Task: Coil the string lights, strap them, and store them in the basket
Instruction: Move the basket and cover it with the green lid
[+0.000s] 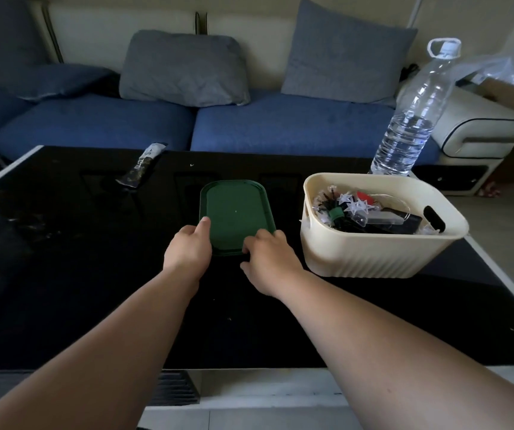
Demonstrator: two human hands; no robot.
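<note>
A cream ribbed basket stands on the black table at the right. Inside it lie the string lights with clear star bulbs, dark wire and a black box. A flat green lid lies on the table left of the basket. My left hand grips the lid's near left edge, thumb on top. My right hand holds the near right corner, fingers curled over the rim.
A clear water bottle stands behind the basket at the table's far right. A dark wrapper lies at the far left edge of the glossy black table. A blue sofa with grey cushions runs behind.
</note>
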